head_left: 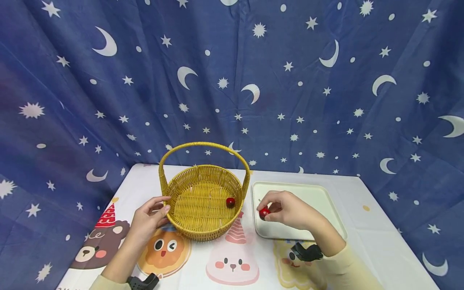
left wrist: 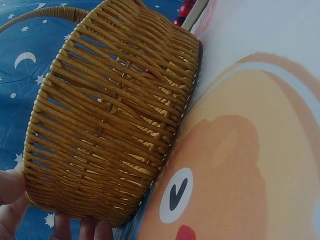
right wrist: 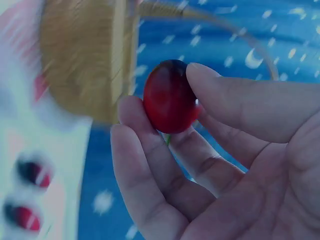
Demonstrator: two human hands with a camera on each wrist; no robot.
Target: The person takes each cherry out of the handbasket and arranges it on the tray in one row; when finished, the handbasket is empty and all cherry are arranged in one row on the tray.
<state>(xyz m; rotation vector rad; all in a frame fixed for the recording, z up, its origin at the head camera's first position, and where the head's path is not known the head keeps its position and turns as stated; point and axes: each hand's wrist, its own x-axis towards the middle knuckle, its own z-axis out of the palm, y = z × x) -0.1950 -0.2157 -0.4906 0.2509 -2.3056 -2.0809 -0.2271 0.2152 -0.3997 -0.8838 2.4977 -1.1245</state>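
Observation:
A yellow wicker basket (head_left: 203,234) with a tall arched handle stands on the table, left of centre. My left hand (head_left: 146,217) holds its left rim, thumb over the edge and fingers against the outer wall, as the left wrist view also shows. Inside the basket one red cherry (head_left: 230,202) lies toward the right side. Over the left part of a cream tray (head_left: 315,193), my right hand (head_left: 290,207) pinches another dark red cherry (right wrist: 170,97) between thumb and fingers. A short green stem (right wrist: 168,139) shows beneath that cherry.
In the right wrist view two more cherries (right wrist: 35,175) lie blurred on the tray, hidden by the hand in the head view. A white tablecloth with cartoon prints (head_left: 232,266) covers the table. Behind it hangs a blue curtain (head_left: 275,100) with moons and stars.

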